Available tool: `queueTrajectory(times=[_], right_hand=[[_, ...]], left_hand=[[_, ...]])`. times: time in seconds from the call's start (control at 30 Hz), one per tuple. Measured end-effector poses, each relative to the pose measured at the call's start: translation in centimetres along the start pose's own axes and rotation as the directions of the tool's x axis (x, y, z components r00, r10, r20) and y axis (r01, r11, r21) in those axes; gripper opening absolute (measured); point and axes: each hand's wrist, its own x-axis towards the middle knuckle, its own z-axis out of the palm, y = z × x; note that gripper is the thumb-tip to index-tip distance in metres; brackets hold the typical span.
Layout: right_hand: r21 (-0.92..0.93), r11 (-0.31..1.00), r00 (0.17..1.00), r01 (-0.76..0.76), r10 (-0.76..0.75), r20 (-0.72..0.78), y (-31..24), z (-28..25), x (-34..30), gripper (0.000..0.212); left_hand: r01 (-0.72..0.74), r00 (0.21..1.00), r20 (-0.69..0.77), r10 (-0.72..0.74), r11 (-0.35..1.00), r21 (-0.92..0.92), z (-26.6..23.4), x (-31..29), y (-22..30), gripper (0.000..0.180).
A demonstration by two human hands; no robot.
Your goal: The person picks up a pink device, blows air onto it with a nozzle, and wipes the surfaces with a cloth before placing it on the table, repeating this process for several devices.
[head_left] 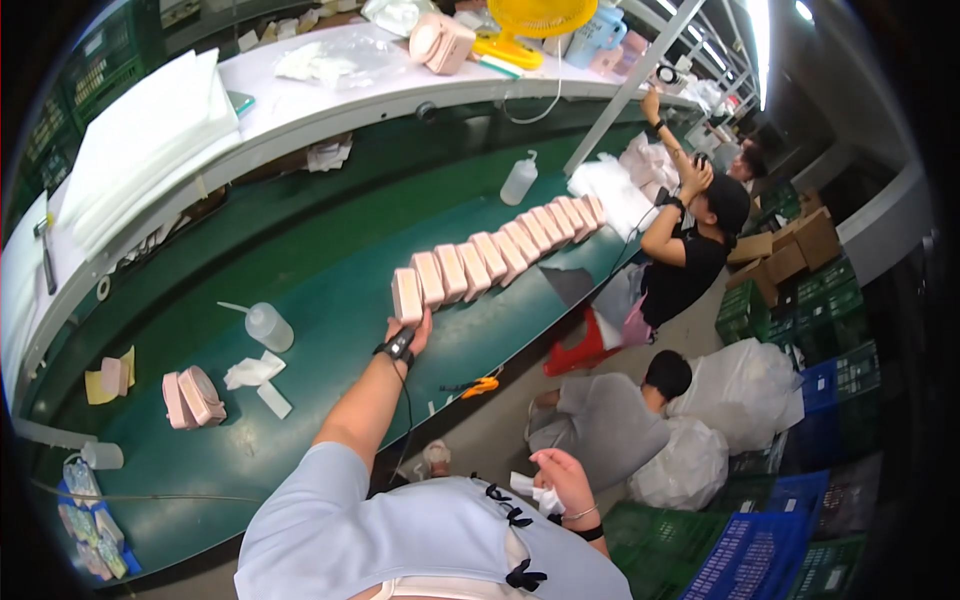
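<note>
A curved row of pale pink box-shaped cases stands on the green work table. My left hand reaches out to the near end of the row. Its fingers and thumb are closed around the lower part of the nearest pink case, which stands upright against the others. Close to my body, my right hand is closed on a crumpled white cloth or tissue. Two more pink cases lean together on the table to the left, beside white wipes.
Squeeze bottles stand on the table. Orange-handled snips lie at its right edge. A raised white shelf runs along the far side. Two people are at the right, near plastic crates and white bags.
</note>
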Motion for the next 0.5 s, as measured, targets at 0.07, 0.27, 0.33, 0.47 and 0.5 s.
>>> queueTrajectory(times=[0.07, 0.27, 0.33, 0.47, 0.5], right_hand=[[0.012, 1.0, 0.999, -0.011, 0.011, 0.048, -0.7, -0.1, 1.1, 0.016], [-0.063, 0.996, 0.987, 0.063, -0.052, 0.155, -2.4, -1.0, 3.5, 0.015], [-0.114, 0.987, 0.966, 0.118, -0.087, 0.243, -3.4, -0.4, 5.2, 0.017], [-0.149, 0.971, 0.897, 0.184, -0.105, 0.429, -3.8, 1.8, 8.1, 0.018], [-0.086, 0.982, 0.862, 0.167, -0.103, 0.496, -3.4, 2.0, 8.9, 0.019]], left_hand=[[-0.135, 0.991, -0.004, 0.137, 0.984, 0.113, 0.2, -1.5, -0.9, 0.085], [0.31, 0.861, 0.14, -0.49, 0.722, 0.619, 8.2, -16.0, -9.6, 0.057], [-0.189, 0.879, 0.366, -0.306, 0.481, 0.856, 15.7, -24.6, -15.8, 0.05], [-0.931, 0.308, 0.74, -0.598, -0.028, 0.365, 23.4, -38.6, -24.2, 0.049], [-0.98, 0.142, 0.672, -0.727, -0.009, 0.197, 24.7, -40.7, -25.6, 0.057]])
